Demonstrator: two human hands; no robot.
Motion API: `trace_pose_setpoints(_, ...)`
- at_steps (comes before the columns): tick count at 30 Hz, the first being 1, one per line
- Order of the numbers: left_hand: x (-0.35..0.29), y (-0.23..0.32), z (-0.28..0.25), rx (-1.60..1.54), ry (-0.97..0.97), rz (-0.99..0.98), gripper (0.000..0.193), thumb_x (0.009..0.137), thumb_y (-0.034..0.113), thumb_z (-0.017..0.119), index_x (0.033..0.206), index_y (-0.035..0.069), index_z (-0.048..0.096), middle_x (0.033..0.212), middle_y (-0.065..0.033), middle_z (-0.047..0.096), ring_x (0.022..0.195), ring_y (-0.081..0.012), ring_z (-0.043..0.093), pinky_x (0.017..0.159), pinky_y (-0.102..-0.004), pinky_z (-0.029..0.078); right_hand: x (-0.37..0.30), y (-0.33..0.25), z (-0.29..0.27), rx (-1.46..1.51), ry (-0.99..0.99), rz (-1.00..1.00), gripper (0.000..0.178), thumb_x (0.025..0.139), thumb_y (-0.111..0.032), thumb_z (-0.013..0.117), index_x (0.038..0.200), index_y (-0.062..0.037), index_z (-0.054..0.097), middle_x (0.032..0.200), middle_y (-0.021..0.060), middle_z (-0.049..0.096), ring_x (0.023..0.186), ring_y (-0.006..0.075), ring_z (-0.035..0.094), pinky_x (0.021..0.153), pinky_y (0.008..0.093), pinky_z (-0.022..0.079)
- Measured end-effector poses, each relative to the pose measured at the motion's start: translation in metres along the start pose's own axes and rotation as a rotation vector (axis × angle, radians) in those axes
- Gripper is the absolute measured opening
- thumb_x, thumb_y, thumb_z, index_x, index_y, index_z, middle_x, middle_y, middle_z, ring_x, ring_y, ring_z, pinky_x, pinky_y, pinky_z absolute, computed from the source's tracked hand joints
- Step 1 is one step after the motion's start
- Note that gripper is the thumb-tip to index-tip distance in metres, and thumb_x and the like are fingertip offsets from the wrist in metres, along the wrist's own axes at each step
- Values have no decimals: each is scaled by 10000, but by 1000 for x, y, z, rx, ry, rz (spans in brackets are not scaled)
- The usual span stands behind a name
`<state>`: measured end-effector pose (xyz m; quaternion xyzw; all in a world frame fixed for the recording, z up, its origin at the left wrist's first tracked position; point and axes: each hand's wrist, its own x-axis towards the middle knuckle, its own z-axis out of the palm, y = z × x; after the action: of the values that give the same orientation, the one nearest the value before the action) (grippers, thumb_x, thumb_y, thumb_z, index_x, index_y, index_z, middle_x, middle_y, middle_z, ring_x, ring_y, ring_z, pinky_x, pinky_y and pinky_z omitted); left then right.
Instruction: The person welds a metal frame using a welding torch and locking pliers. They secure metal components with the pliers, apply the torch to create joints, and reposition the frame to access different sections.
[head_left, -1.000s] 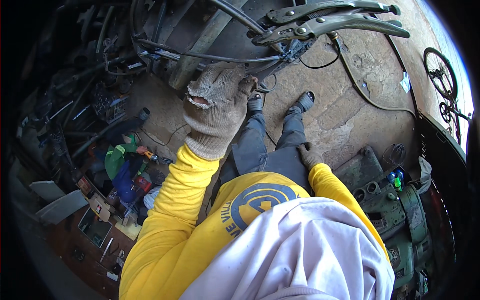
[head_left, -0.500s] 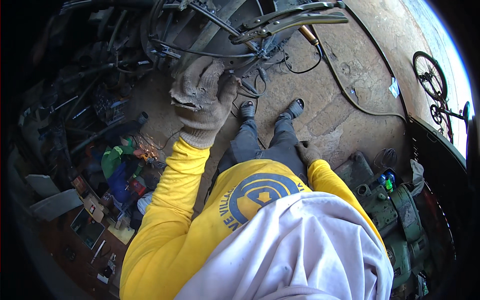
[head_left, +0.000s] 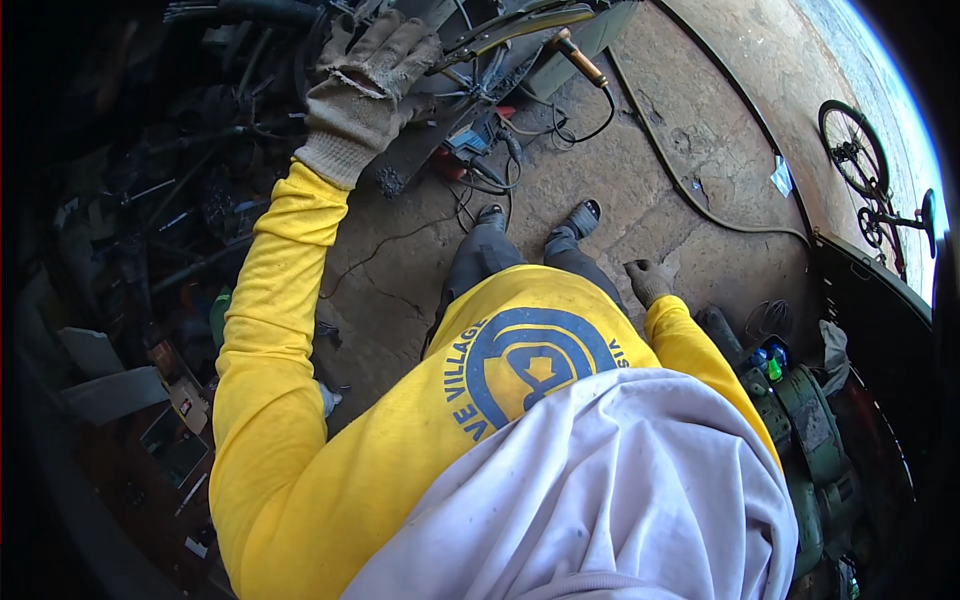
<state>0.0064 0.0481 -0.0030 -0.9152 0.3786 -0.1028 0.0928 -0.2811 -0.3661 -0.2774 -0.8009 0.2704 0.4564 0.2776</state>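
Observation:
My left hand point(head_left: 365, 100), in a worn, torn work glove, is raised at the upper left beside a dark metal frame point(head_left: 410, 150). Its fingers are apart and partly bent, and nothing shows between them; whether the fingertips touch the metal is unclear. Just right of it, long-handled locking pliers point(head_left: 530, 28) sit on the frame, cut off by the picture's top. A copper-coloured handle point(head_left: 580, 60) on a black cable lies beyond them. Low by my right thigh hangs my right hand point(head_left: 650, 282), also gloved, loosely open with no object visible in it.
A red and blue device point(head_left: 470, 140) with cables is under the frame. A hose point(head_left: 665, 160) curves over the floor to the right. Green machinery point(head_left: 810, 430) stands at my lower right, a bicycle point(head_left: 860, 160) farther off. Dark scrap and tools point(head_left: 150, 240) crowd the left.
My left hand has moved up and left, its fingers spreading. My right hand has swung slightly outward from my thigh. My view has shifted, and my left sleeve now mostly hides the person making sparks.

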Motion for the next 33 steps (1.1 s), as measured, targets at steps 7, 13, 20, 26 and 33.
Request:
trace_pose_setpoints(7, 7, 9, 4, -20, -13, -63, 789, 747, 288, 842, 1471, 213, 538, 1505, -31, 538, 1415, -310, 485, 1114, -544, 401, 24, 23, -7, 37, -26, -25, 599, 947, -515, 591, 1355, -82, 663, 1377, 214, 645, 1285, 382, 607, 1099, 428, 449)
trace_pose_setpoints(13, 1, 9, 11, -47, -7, -85, 838, 721, 249, 865, 1483, 200, 520, 1533, -44, 508, 1434, -329, 460, 1096, -530, 423, 36, -1, -32, 35, 18, -144, 598, 941, -517, 601, 1349, -85, 667, 1362, 217, 652, 1293, 382, 602, 1093, 427, 452)
trace_pose_setpoints(20, 3, 16, 5, -36, -40, -140, 838, 742, 274, 854, 1500, 202, 504, 1564, -37, 476, 1458, -303, 435, 1137, -516, 391, 33, -16, -55, 80, 76, -147, 654, 949, -522, 612, 1351, -7, 643, 1342, 241, 659, 1270, 374, 620, 1067, 414, 472)
trace_pose_setpoints(26, 1, 16, 8, -11, -78, -158, 851, 763, 289, 842, 1524, 207, 470, 1582, -34, 453, 1482, -291, 398, 1170, -503, 359, 35, 1, -51, 81, 77, -154, 676, 931, -533, 622, 1345, 1, 645, 1352, 246, 651, 1293, 382, 605, 1081, 410, 464)
trace_pose_setpoints(33, 0, 15, 4, -44, -104, -177, 840, 774, 290, 834, 1525, 210, 469, 1589, -38, 438, 1488, -290, 388, 1190, -502, 339, 58, 42, -42, 128, 29, -62, 654, 941, -540, 603, 1373, -51, 641, 1384, 226, 635, 1318, 385, 585, 1106, 430, 446)
